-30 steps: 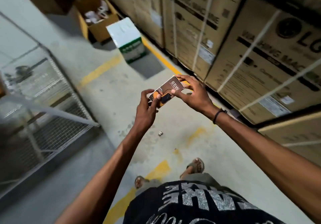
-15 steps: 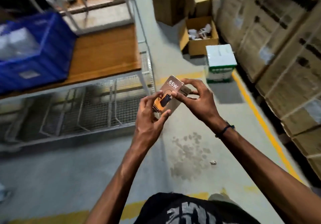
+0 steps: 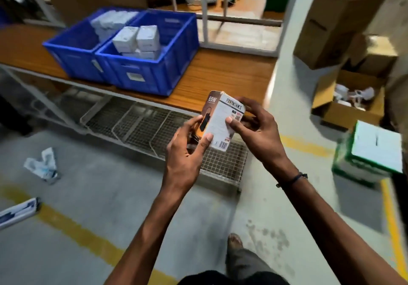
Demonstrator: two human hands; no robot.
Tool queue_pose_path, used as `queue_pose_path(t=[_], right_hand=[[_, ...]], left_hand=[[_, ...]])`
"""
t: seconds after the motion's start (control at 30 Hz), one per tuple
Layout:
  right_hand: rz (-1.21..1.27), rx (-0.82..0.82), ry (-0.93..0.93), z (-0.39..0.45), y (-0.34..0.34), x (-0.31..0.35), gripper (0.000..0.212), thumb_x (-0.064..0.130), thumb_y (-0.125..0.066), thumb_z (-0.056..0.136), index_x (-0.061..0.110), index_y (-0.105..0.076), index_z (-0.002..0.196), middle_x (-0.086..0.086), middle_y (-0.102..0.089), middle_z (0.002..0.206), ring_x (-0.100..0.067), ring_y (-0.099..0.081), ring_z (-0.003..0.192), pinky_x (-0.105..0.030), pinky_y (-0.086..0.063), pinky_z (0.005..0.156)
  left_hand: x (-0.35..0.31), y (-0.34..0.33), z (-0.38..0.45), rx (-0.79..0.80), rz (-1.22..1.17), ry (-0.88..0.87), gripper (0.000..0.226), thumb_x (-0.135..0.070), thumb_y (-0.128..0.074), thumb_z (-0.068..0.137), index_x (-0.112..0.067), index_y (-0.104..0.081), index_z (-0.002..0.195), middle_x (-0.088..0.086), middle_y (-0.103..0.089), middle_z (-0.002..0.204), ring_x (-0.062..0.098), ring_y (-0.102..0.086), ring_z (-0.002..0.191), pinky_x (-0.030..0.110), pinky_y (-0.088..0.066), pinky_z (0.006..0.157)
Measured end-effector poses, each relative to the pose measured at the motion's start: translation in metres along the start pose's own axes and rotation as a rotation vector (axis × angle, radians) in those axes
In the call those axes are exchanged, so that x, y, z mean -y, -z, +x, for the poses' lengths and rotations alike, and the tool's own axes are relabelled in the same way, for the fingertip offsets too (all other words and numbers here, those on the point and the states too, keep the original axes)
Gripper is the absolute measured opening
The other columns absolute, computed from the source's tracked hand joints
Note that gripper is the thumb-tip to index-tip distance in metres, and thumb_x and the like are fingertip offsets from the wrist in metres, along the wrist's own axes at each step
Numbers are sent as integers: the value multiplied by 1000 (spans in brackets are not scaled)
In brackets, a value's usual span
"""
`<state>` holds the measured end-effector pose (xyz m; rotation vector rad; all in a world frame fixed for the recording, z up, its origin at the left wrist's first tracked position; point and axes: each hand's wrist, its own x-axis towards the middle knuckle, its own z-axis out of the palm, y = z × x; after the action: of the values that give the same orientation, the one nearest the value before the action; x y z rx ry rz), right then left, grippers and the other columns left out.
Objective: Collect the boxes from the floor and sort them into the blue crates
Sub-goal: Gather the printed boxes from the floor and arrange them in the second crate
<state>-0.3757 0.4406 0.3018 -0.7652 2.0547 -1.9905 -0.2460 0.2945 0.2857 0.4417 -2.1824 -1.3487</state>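
Observation:
I hold a small brown-and-white product box (image 3: 219,123), marked 65W, upright in both hands at the centre of the view. My left hand (image 3: 185,152) grips its lower left side, thumb on the white face. My right hand (image 3: 256,130) grips its right side. Two blue crates stand side by side on a wooden shelf: the right crate (image 3: 176,48) holds several white boxes (image 3: 138,39), the left crate (image 3: 72,48) holds more white boxes at its back. A white box (image 3: 18,213) and crumpled white packaging (image 3: 43,164) lie on the floor at the left.
The wooden shelf (image 3: 220,79) has wire mesh baskets (image 3: 159,130) beneath it. At right stand a green-and-white carton (image 3: 371,152), an open cardboard box (image 3: 344,108) of white items and a tall cardboard box (image 3: 335,21). Yellow lines cross the grey floor.
The view has swung left from the stacked cartons to the shelf with the blue crates. The box has been turned in my hands, and its white back face shows.

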Motion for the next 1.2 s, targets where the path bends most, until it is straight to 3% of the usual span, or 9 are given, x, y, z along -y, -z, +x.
queue_pose_path(t=[0.1, 0.2, 0.33, 0.5, 0.63, 0.77, 0.9, 1.07, 1.2], right_hand=[[-15, 71, 24, 41, -16, 2, 44, 15, -77, 91, 20, -62, 132, 14, -70, 114, -4, -72, 95, -22, -60, 75], [-2, 169, 54, 84, -37, 4, 45, 21, -78, 91, 29, -61, 132, 9, -69, 121, -11, -71, 102, -32, -62, 79], [30, 276, 77, 131, -75, 11, 48, 22, -76, 92, 33, -58, 135, 3, -66, 128, -19, -70, 108, -31, -62, 78], [39, 328, 52, 178, -132, 18, 61, 37, -81, 85, 40, -53, 139, 6, -61, 132, -9, -69, 108, -31, -61, 83], [37, 300, 49, 218, -191, 20, 61, 53, -82, 78, 51, -54, 132, 11, -62, 129, -15, -71, 105, -46, -63, 84], [51, 195, 73, 256, -253, 23, 60, 43, -83, 81, 38, -56, 134, 14, -66, 121, 8, -66, 105, -27, -61, 82], [97, 201, 42, 299, -297, 19, 62, 37, -82, 84, 39, -54, 138, 4, -65, 132, -13, -63, 123, -48, -60, 92], [253, 259, 26, 339, -323, 23, 64, 15, -72, 89, 31, -46, 146, -8, -62, 137, -28, -66, 120, -38, -59, 88], [281, 261, -3, 382, -328, 16, 67, 5, -62, 94, 32, -39, 150, -8, -62, 139, -29, -61, 128, -47, -53, 99]], left_hand=[[1, 11, 30, -95, 0, 34, 46, -43, -70, 95, -36, -55, 138, -9, -65, 130, 10, -67, 116, 41, -60, 93], [6, 24, 57, -192, 19, 44, 47, -46, -70, 94, -36, -56, 138, -7, -66, 130, 12, -66, 119, 43, -58, 96], [13, 49, 88, -294, 23, 62, 46, -44, -72, 95, -36, -56, 137, -5, -65, 131, 15, -67, 119, 42, -59, 96], [30, 89, 135, -415, 114, -12, 52, -37, -78, 91, -31, -58, 138, -7, -59, 134, 14, -65, 120, 39, -59, 94], [61, 128, 181, -478, 178, -83, 62, -40, -83, 86, -25, -56, 140, -8, -58, 134, 15, -61, 123, 42, -55, 99], [87, 174, 230, -445, 186, -121, 67, -41, -83, 84, -21, -55, 142, -14, -54, 131, 9, -60, 116, 36, -55, 96], [112, 223, 277, -331, 72, -97, 43, -40, -67, 97, -27, -59, 138, -10, -60, 130, 9, -63, 112, 35, -57, 92], [136, 266, 342, -150, -88, -7, 44, -49, -57, 100, -32, -56, 140, -14, -63, 131, 3, -65, 112, 37, -56, 97], [152, 277, 400, -15, -223, 55, 55, -56, -65, 92, -40, -51, 142, -10, -62, 137, 13, -63, 124, 55, -52, 103]])
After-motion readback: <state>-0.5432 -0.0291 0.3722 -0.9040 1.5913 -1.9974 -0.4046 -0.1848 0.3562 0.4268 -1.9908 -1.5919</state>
